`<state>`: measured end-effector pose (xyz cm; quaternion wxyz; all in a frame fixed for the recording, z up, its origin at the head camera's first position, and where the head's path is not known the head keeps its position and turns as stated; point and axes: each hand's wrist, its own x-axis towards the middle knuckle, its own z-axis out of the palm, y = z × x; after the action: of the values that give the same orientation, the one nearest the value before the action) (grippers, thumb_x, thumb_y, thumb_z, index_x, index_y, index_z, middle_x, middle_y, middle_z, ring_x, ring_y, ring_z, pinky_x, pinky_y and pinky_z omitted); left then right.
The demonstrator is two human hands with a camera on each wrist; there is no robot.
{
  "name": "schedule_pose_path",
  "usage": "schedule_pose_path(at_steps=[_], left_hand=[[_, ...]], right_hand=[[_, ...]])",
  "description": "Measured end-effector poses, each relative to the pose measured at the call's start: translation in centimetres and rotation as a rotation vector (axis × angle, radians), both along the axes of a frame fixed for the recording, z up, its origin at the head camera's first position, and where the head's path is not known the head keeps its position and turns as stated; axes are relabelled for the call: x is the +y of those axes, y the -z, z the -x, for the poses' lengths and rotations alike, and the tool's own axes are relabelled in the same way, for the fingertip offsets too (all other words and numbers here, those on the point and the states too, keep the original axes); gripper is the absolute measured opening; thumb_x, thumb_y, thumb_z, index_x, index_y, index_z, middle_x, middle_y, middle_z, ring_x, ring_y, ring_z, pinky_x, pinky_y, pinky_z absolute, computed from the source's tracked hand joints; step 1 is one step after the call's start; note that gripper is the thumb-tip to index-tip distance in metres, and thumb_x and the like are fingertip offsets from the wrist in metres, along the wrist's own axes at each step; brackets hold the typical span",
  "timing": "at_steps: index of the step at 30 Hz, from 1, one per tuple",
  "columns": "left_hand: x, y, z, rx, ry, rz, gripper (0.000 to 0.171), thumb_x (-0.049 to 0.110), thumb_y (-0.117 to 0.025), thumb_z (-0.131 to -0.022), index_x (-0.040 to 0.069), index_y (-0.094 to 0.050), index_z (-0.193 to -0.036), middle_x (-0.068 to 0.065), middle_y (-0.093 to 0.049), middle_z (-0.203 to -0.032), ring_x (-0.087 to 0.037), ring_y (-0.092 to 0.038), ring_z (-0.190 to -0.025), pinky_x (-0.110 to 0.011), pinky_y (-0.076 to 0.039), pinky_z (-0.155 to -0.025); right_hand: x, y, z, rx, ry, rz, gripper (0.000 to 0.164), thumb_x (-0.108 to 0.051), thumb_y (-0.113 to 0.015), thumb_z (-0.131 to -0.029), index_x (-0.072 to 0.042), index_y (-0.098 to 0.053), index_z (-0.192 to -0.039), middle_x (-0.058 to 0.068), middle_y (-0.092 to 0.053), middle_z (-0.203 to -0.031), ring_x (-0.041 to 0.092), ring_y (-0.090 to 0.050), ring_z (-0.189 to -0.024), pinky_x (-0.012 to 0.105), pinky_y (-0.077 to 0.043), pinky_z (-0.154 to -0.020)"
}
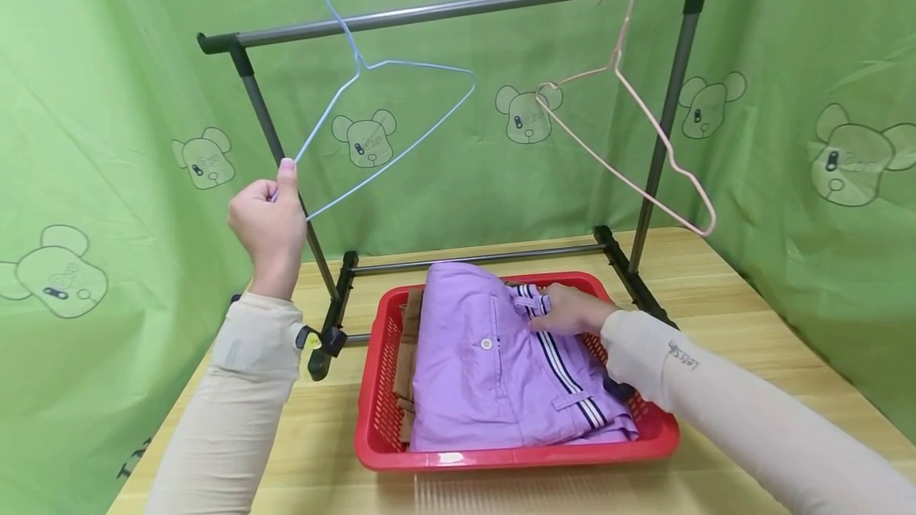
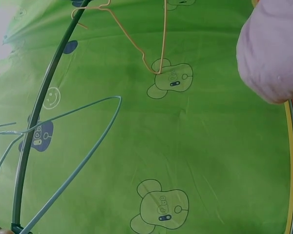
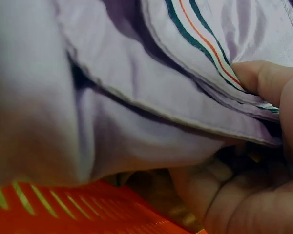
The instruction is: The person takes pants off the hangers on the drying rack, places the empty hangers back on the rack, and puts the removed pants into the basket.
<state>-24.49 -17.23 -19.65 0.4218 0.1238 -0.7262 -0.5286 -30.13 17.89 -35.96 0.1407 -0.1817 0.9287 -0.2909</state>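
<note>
A light blue wire hanger [image 1: 390, 169] is gripped at its lower left corner by my left hand [image 1: 270, 217], thumb upward. Its hook stands in front of the rail, and I cannot tell whether it touches. Folded purple pants [image 1: 458, 372] with a striped waistband lie in the red basket [image 1: 515, 459]. My right hand [image 1: 572, 310] pinches the pants at the waistband; in the right wrist view the thumb [image 3: 259, 78] lies on the striped band and the other fingers are underneath. Only a sliver of my left hand shows in the left wrist view.
A grey garment rack [image 1: 458, 8] stands on the wooden table [image 1: 758, 324] behind the basket. From its right part hangs a pink wire hanger [image 1: 661, 137]. Brown folded cloth [image 1: 406, 364] lies beside the purple pants in the basket. Green printed curtains [image 1: 93, 141] surround the table.
</note>
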Motion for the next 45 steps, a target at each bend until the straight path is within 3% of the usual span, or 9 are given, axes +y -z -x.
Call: schedule_pose_path(at_steps=[2,6,9,13,19,23,28,39,45], left_hand=[[0.0,-0.1,0.1,-0.007,0.0,-0.001,0.05,0.045,-0.065,-0.091,0.015,-0.045,-0.056,0.007,-0.043,-0.052,-0.011,-0.04,-0.055,-0.025,-0.033,-0.056],[-0.1,-0.3,0.2,-0.018,-0.011,0.003,0.049,0.046,-0.064,-0.091,0.015,-0.047,-0.057,0.007,-0.045,-0.054,-0.011,-0.041,-0.057,-0.025,-0.034,-0.058],[0.0,-0.4,0.4,-0.022,-0.012,0.004,0.048,0.046,-0.064,-0.091,0.015,-0.049,-0.058,0.006,-0.047,-0.055,-0.01,-0.041,-0.056,-0.024,-0.034,-0.056],[0.0,-0.6,0.6,-0.03,-0.002,-0.005,0.046,0.046,-0.064,-0.091,0.015,-0.05,-0.059,0.005,-0.047,-0.056,-0.01,-0.04,-0.056,-0.024,-0.034,-0.054],[0.0,-0.9,0.9,-0.026,-0.005,-0.013,0.042,0.043,-0.065,-0.091,0.015,-0.053,-0.062,0.004,-0.051,-0.06,-0.01,-0.044,-0.059,-0.024,-0.037,-0.056],[-0.1,-0.9,1.2,-0.046,-0.002,-0.016,0.04,0.044,-0.065,-0.091,0.015,-0.054,-0.064,0.004,-0.052,-0.063,-0.011,-0.045,-0.061,-0.024,-0.038,-0.058],[-0.2,-0.7,1.4,-0.069,-0.003,-0.017,0.04,0.045,-0.064,-0.091,0.015,-0.055,-0.067,0.003,-0.052,-0.065,-0.011,-0.044,-0.061,-0.023,-0.038,-0.057],[-0.1,-0.3,1.9,-0.097,-0.002,-0.02,0.038,0.045,-0.063,-0.092,0.013,-0.057,-0.071,0.001,-0.054,-0.069,-0.011,-0.046,-0.063,-0.023,-0.039,-0.058],[-0.2,-0.2,2.0,-0.093,-0.006,-0.015,0.037,0.043,-0.063,-0.092,0.013,-0.057,-0.071,0.0,-0.054,-0.07,-0.012,-0.046,-0.064,-0.024,-0.039,-0.059]], right_hand=[[-0.1,0.1,0.0,-0.004,0.006,-0.005,0.022,-0.019,-0.071,-0.083,-0.001,-0.059,-0.083,-0.006,-0.028,-0.056,0.008,-0.03,-0.044,0.022,-0.03,-0.043],[-0.4,0.1,0.1,0.003,-0.002,-0.042,0.049,-0.019,-0.07,-0.084,0.012,-0.056,-0.119,0.0,-0.045,-0.063,0.012,-0.041,-0.053,0.026,-0.042,-0.053],[-0.7,0.1,0.1,0.019,-0.02,-0.074,0.069,-0.02,-0.07,-0.084,0.017,-0.042,-0.134,0.016,-0.062,-0.094,0.022,-0.055,-0.076,0.035,-0.051,-0.076],[-0.7,0.2,0.0,0.032,-0.032,-0.1,0.074,-0.019,-0.07,-0.084,0.019,-0.036,-0.137,0.031,-0.053,-0.129,0.031,-0.054,-0.104,0.047,-0.043,-0.098],[-0.9,0.3,-0.1,0.049,-0.04,-0.103,0.07,-0.018,-0.071,-0.081,0.018,-0.041,-0.133,0.027,-0.059,-0.118,0.03,-0.055,-0.101,0.048,-0.045,-0.096],[-1.1,0.5,-0.1,0.054,-0.036,-0.11,0.047,-0.016,-0.072,-0.079,0.009,-0.056,-0.116,0.016,-0.061,-0.097,0.027,-0.057,-0.088,0.043,-0.05,-0.083],[-1.3,0.5,-0.1,0.056,-0.028,-0.126,0.031,-0.015,-0.073,-0.078,0.002,-0.059,-0.1,0.01,-0.057,-0.083,0.024,-0.055,-0.077,0.037,-0.049,-0.07],[-1.2,0.6,-0.2,0.069,-0.021,-0.166,0.038,-0.018,-0.072,-0.079,0.006,-0.058,-0.105,0.01,-0.058,-0.084,0.024,-0.055,-0.078,0.038,-0.05,-0.071],[-1.3,0.3,-0.2,0.126,-0.017,-0.205,0.054,-0.023,-0.07,-0.082,0.009,-0.055,-0.123,0.018,-0.065,-0.103,0.029,-0.06,-0.093,0.046,-0.05,-0.086]])
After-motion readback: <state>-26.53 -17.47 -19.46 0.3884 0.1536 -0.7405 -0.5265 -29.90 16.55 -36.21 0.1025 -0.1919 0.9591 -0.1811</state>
